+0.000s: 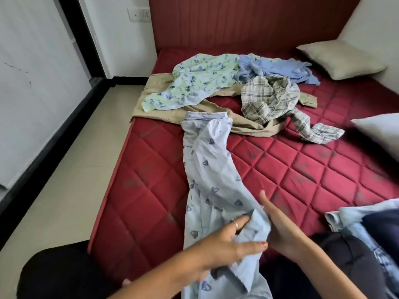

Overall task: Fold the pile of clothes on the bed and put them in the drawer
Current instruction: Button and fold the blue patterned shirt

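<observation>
A light blue shirt with a small leaf print trails from the middle of the red quilted mattress down to my lap. My left hand pinches its near end between thumb and fingers, with cloth bunched in the grip. My right hand lies flat against the shirt's right side, fingers straight. Further back is a loose pile: a green floral shirt, a plain blue shirt, a plaid shirt and beige trousers beneath them. No drawer is in view.
A beige pillow lies at the back right, and a white one at the right edge. Blue and dark garments lie at my right knee. A red headboard backs the bed; tiled floor runs along the left.
</observation>
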Demonstrator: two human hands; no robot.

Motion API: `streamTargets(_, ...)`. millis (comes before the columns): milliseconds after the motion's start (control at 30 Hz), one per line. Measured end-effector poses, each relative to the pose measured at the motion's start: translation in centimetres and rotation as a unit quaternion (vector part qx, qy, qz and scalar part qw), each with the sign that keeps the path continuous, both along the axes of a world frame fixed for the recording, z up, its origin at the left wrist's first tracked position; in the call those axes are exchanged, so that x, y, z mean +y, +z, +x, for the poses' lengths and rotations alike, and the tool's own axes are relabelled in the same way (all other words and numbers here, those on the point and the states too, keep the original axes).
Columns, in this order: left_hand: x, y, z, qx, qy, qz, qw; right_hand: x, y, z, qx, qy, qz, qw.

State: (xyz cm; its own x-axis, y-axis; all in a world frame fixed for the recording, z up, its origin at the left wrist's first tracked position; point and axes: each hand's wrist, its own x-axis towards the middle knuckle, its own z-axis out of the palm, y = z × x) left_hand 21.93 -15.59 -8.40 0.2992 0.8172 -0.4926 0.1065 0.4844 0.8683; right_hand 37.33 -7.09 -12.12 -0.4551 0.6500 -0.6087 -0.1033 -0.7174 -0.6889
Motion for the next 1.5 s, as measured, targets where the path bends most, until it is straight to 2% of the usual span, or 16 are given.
streamTargets(33,-0.8,-0.6,0.3,0.020,-0.002,0.004,1.000,-0.7,-0.5,0.4,0.013,0.026,0.000,1.000)
streamTargets(133,-2.4,-2.0,0.6,0.101,-0.023,0.017,0.994,-3.1,-1.5,1.4,-0.070,0.068,0.015,0.995)
streamTargets(233,-3.0,-2.4,0.1,0.111,-0.070,0.041,0.991,-5.0,-2.0,1.4,-0.147,0.081,0.046,0.985)
streamTargets(400,-3.4,-3.1,-1.0,0.162,-0.108,0.046,0.980,-6.3,-2.0,1.4,-0.181,0.098,0.051,0.977)
streamTargets(467,-3.4,-2.9,-1.5,0.193,-0.137,0.035,0.971,-6.2,-2.3,1.3,-0.227,0.130,0.068,0.963)
streamTargets(533,-2.6,-2.6,-2.1,0.273,-0.173,0.038,0.946,-5.8,-2.9,1.1,-0.312,0.206,0.131,0.918)
streamTargets(600,-1.0,-2.6,-2.7,0.342,-0.175,0.063,0.921,-5.3,-3.1,0.8,-0.419,0.300,0.195,0.834)
streamTargets(767,4.5,-2.5,-3.9,0.401,-0.124,0.121,0.900,-5.5,-1.3,-0.8,-0.540,0.414,0.266,0.682)
streamTargets(833,6.6,-2.9,-4.1,0.434,-0.114,0.153,0.880,-5.6,-1.2,-1.1,-0.568,0.426,0.297,0.638)
streamTargets(933,9.5,-2.9,-4.2,0.493,-0.107,0.204,0.839,-5.4,-1.8,-1.3,-0.591,0.437,0.321,0.596)
streamTargets(1000,11.5,-2.7,-4.2,0.518,-0.081,0.240,0.817,-5.1,-2.0,-1.3,-0.587,0.442,0.327,0.595)
streamTargets(1100,14.7,-3.1,-4.4,0.546,-0.056,0.269,0.791,-4.8,-2.8,-1.2,-0.538,0.469,0.310,0.628)
streamTargets(1233,19.0,-4.7,-4.8,0.584,-0.086,0.271,0.761,-4.2,-4.5,-1.2,-0.495,0.476,0.288,0.668)
streamTargets(1500,24.3,-11.1,-7.0,0.587,-0.129,0.197,0.774,-2.4,-6.2,-1.1,-0.437,0.500,0.265,0.699)
